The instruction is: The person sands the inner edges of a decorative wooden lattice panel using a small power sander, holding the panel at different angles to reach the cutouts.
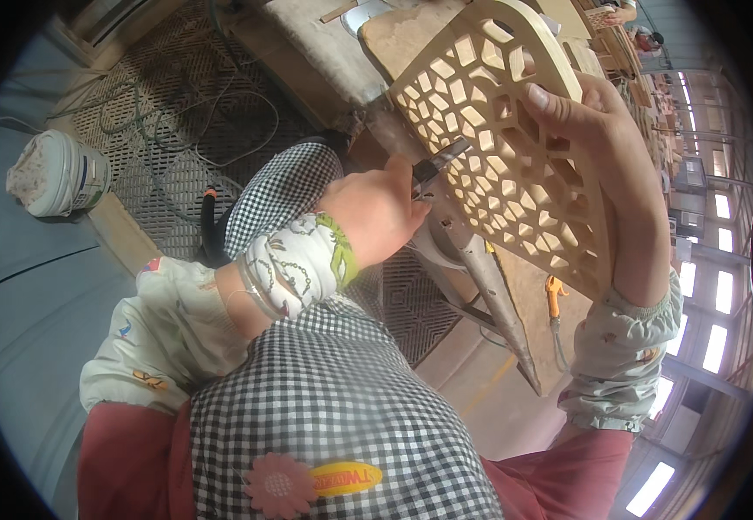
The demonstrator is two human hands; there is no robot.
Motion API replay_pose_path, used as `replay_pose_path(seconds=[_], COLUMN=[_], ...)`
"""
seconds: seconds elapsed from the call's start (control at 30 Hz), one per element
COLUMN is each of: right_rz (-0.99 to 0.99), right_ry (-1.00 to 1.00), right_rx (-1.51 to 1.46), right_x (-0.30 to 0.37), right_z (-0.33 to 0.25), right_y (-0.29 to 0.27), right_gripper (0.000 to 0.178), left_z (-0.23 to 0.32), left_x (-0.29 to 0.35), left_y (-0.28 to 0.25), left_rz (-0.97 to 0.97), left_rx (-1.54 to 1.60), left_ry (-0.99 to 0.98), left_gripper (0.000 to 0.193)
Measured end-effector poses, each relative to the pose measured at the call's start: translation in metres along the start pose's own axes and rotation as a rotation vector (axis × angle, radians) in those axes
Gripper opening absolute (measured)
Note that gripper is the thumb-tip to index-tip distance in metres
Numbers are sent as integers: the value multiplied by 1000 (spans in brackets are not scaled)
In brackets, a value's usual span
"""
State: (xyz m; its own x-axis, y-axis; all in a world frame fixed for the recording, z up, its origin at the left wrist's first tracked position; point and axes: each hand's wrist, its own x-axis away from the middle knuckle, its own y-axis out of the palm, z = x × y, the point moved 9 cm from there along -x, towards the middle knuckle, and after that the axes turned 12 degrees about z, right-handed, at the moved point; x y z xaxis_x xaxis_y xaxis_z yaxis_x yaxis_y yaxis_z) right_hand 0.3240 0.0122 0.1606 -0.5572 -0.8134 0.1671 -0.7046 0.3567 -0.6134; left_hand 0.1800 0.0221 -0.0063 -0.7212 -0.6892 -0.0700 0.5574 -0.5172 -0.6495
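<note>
the right hand (593, 130) holds a wooden panel (502, 139) with many cut-out holes, fingers closed around its upper edge, so it stands tilted and its face turns to the tool. the left hand (376, 212) is closed on small pliers (435, 165); their tip touches the panel just below the right grip, probably to clean a hole.

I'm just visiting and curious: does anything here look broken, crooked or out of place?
Nothing looks damaged. The wooden lattice panel is held tilted by the right hand, and its cut-outs look whole. The left hand presses a small metal tool against it. A white bucket stands upright on the floor.
</note>
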Motion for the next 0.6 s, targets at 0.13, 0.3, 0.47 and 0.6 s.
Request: replay_pose_path(seconds=[0.13, 0.3, 0.47, 0.6], right_rz=[-28, 51, 37, 9], right_ry=[-10, -52, -45, -77], right_rx=[27, 35, 88, 8], right_x=[0, 3, 0, 0], right_z=[-2, -6, -4, -8], right_y=[-1, -3, -9, -3], right_gripper=[29, 29, 33, 32], left_z=[-4, -3, -10, -2], left_x=[6, -2, -5, -5], left_y=[2, 2, 8, 12], left_rz=[-37, 29, -81, -29], left_rx=[-2, 61, 151, 79], left_ry=[-58, -5, -51, 372], left_gripper=[43, 46, 47, 36])
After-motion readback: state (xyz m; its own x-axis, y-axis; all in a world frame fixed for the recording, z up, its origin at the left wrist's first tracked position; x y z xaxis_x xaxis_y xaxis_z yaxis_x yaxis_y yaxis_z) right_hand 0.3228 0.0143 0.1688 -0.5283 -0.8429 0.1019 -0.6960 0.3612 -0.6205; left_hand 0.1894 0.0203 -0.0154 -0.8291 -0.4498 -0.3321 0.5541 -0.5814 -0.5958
